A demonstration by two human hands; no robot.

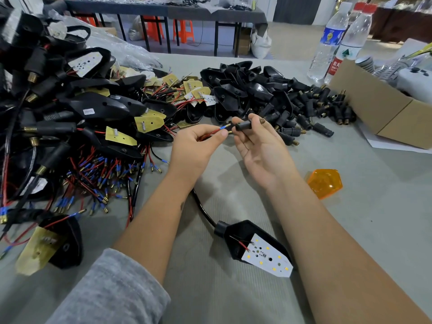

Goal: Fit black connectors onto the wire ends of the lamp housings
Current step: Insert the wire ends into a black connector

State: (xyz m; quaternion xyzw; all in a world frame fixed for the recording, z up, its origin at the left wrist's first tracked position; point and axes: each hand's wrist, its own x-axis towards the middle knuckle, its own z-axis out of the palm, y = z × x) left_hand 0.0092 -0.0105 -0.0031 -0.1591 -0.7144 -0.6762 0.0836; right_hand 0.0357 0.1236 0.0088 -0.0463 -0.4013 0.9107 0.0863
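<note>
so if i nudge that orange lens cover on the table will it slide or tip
The orange lens cover looks like thin, glossy plastic lying low on the grey table mat, so it would probably slide rather than tip. It is likely light; the ribbed mat may slow it.

The connector (pixel 243 125) is black with a brass tip. The wire (pixel 214 133) is red with a blue sleeve. The lamp housing (pixel 245 235) is black, its LED board (pixel 268 258) white with yellow dots. The lens (pixel 325 183) is orange, the sleeve (pixel 112 293) mottled grey, the table (pixel 350 218) grey.
</note>
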